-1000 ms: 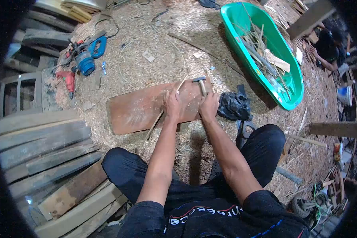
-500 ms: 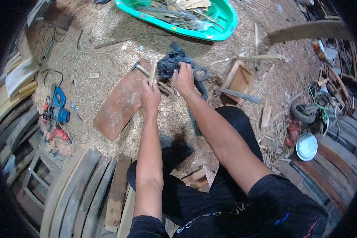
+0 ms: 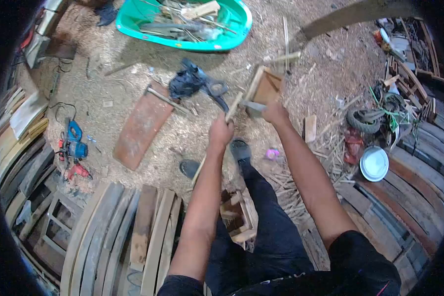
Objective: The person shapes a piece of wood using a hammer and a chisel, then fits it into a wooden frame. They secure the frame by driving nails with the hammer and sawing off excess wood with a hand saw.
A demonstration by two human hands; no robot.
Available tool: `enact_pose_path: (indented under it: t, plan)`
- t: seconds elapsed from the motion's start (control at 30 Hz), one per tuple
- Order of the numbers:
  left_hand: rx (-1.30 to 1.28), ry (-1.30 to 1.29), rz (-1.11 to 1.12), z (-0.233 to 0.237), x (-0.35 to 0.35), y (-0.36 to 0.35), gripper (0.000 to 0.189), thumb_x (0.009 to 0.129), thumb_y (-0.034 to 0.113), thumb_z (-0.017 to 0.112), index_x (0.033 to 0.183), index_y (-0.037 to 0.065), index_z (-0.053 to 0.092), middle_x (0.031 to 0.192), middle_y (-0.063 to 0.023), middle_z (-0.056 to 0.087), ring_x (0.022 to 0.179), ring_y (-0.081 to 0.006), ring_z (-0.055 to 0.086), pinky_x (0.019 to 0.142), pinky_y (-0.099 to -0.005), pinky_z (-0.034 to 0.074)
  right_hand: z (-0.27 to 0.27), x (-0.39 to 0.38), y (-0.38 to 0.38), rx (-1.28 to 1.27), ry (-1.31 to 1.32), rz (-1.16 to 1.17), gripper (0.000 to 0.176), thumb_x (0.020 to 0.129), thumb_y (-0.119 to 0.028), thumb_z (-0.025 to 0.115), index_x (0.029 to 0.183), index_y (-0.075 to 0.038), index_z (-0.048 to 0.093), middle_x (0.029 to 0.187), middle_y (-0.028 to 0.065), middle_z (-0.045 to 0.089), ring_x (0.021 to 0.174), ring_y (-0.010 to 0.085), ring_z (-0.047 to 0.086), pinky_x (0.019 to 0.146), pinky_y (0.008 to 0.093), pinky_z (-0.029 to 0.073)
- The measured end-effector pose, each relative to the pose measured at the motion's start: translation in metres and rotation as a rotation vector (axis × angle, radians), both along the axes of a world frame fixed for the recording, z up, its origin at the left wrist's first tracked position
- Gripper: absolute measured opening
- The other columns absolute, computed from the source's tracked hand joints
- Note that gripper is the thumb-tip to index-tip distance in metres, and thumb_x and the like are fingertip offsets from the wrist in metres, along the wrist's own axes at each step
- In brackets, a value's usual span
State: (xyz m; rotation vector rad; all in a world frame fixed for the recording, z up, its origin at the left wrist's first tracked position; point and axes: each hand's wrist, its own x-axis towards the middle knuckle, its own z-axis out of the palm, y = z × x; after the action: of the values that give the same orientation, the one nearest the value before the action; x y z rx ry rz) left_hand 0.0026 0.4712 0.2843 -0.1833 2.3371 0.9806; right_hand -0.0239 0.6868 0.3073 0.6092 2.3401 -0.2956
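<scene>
- Nearest you, between your dark-trousered legs, a small wooden frame (image 3: 238, 217) sits on the sawdust floor (image 3: 325, 74).
- To your left, a row of long curved planks (image 3: 133, 237) lies side by side.
- Just past your knees are your two dark shoes (image 3: 240, 149), with a small pink thing (image 3: 272, 154) lying beside the right one.
- Your left hand (image 3: 221, 132) is closed in a fist around a thin wooden strip (image 3: 234, 106). The strip runs slantwise through the fist, its lower end near the left shoe and its upper end pointing at the box ahead.
- Your right hand (image 3: 275, 112) is stretched out further, fingers curled around one end of a grey bar (image 3: 254, 105). The bar's other end lies against the front of a small open wooden box (image 3: 267, 89) on the floor.
- Left of the strip, a reddish board (image 3: 143, 126) lies flat in the sawdust, with a hammer (image 3: 163, 96) lying at its far end.
- A crumpled black bag (image 3: 185, 81) lies just beyond the hammer, near the box.
- Far left, a blue power tool (image 3: 74, 143) and a red drill (image 3: 79, 171) lie together.
- On your right are a small tyre (image 3: 362, 120) and a white bowl (image 3: 374, 164).
- Farthest off, a green tub (image 3: 232, 34) holds wood scraps.
</scene>
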Motion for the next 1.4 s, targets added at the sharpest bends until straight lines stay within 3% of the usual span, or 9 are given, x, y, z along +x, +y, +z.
enact_pose_path:
  t: [0.27, 0.63, 0.8, 0.97, 1.1, 1.17, 1.27, 1.33, 1.4]
  plan:
    - [0.111, 0.165, 0.043, -0.017, -0.006, 0.042, 0.032, 0.092, 0.019, 0.06, 0.119, 0.003, 0.057, 0.105, -0.0254, 0.065, 0.1, -0.0452, 0.062, 0.086, -0.05, 0.048, -0.011, 0.0, 0.046, -0.102, 0.175, -0.037, 0.042, 0.081, -0.034, 0.069, 0.092, 0.007, 0.07, 0.092, 0.032, 0.067, 0.092, 0.0454, 0.068, 0.083, 0.0496, 0.054]
    - [0.342, 0.298, -0.164, 0.09, 0.011, -0.015, 0.056, 0.083, 0.021, 0.075, 0.133, 0.007, 0.054, 0.138, -0.015, 0.054, 0.122, -0.0343, 0.056, 0.099, -0.0426, 0.046, 0.174, -0.058, 0.013, -0.517, 0.055, 0.62, 0.041, 0.085, -0.032, 0.069, 0.072, 0.007, 0.067, 0.054, 0.0172, 0.059, 0.048, 0.0293, 0.061, 0.055, 0.0425, 0.051]
    - [0.379, 0.23, -0.124, 0.122, 0.033, -0.088, 0.029, 0.092, 0.024, 0.069, 0.112, 0.003, 0.068, 0.08, -0.0137, 0.07, 0.07, -0.0199, 0.064, 0.068, -0.0352, 0.052, 0.266, -0.093, -0.088, -0.592, -0.083, 0.965, 0.035, 0.087, -0.029, 0.068, 0.072, 0.003, 0.067, 0.057, 0.0132, 0.063, 0.053, 0.0227, 0.065, 0.056, 0.0402, 0.051]
    - [0.366, 0.26, 0.097, 0.157, 0.043, -0.16, 0.032, 0.089, 0.03, 0.074, 0.105, 0.002, 0.07, 0.087, -0.017, 0.069, 0.08, -0.0222, 0.064, 0.073, -0.0372, 0.05, 0.3, -0.13, -0.191, -0.589, -0.187, 1.146, 0.036, 0.087, -0.033, 0.069, 0.07, -0.001, 0.068, 0.057, 0.0108, 0.064, 0.054, 0.0227, 0.064, 0.055, 0.0402, 0.05]
    - [0.352, 0.295, 0.245, 0.149, 0.049, -0.217, 0.038, 0.085, 0.03, 0.078, 0.107, 0.001, 0.068, 0.106, -0.0172, 0.067, 0.098, -0.0231, 0.064, 0.084, -0.0359, 0.05, 0.279, -0.153, -0.272, -0.893, -0.224, 1.051, 0.036, 0.096, -0.037, 0.064, 0.088, -0.002, 0.07, 0.065, 0.0026, 0.065, 0.056, 0.013, 0.062, 0.053, 0.0303, 0.049]
    - [0.252, 0.221, 0.365, 0.15, 0.054, -0.255, 0.039, 0.084, 0.03, 0.079, 0.108, 0.001, 0.068, 0.107, -0.0179, 0.067, 0.099, -0.0228, 0.064, 0.084, -0.0357, 0.051, 0.279, -0.151, -0.308, -1.025, -0.142, 0.526, 0.037, 0.098, -0.037, 0.063, 0.115, -0.004, 0.063, 0.084, 0.0032, 0.068, 0.068, 0.0079, 0.062, 0.059, 0.0257, 0.05]
    - [0.172, 0.284, 0.544, 0.138, 0.045, -0.313, 0.043, 0.086, 0.042, 0.076, 0.094, 0.0, 0.071, 0.077, -0.0143, 0.067, 0.073, -0.0207, 0.063, 0.065, -0.0375, 0.05, 0.181, -0.135, -0.325, -0.922, 0.381, 0.739, 0.039, 0.098, -0.032, 0.062, 0.123, -0.002, 0.059, 0.099, 0.0079, 0.067, 0.088, 0.0152, 0.062, 0.075, 0.0299, 0.051]
    - [0.119, 0.265, 0.641, 0.108, 0.034, -0.345, 0.051, 0.086, 0.051, 0.073, 0.082, 0.0, 0.072, 0.052, -0.0096, 0.057, 0.048, -0.0212, 0.054, 0.05, -0.0399, 0.043, 0.122, -0.089, -0.34, -0.895, 0.283, 0.817, 0.044, 0.09, -0.026, 0.067, 0.124, 0.001, 0.059, 0.115, 0.0197, 0.067, 0.106, 0.0307, 0.066, 0.092, 0.0401, 0.051]
    - [0.154, 0.305, 0.694, 0.073, 0.023, -0.365, 0.05, 0.087, 0.05, 0.072, 0.081, 0.001, 0.072, 0.051, -0.0103, 0.056, 0.046, -0.0209, 0.052, 0.049, -0.0401, 0.042, 0.073, -0.036, -0.361, -0.888, 0.166, 0.828, 0.059, 0.089, -0.029, 0.07, 0.135, 0.003, 0.05, 0.132, 0.0247, 0.058, 0.126, 0.0372, 0.054, 0.108, 0.0418, 0.041]
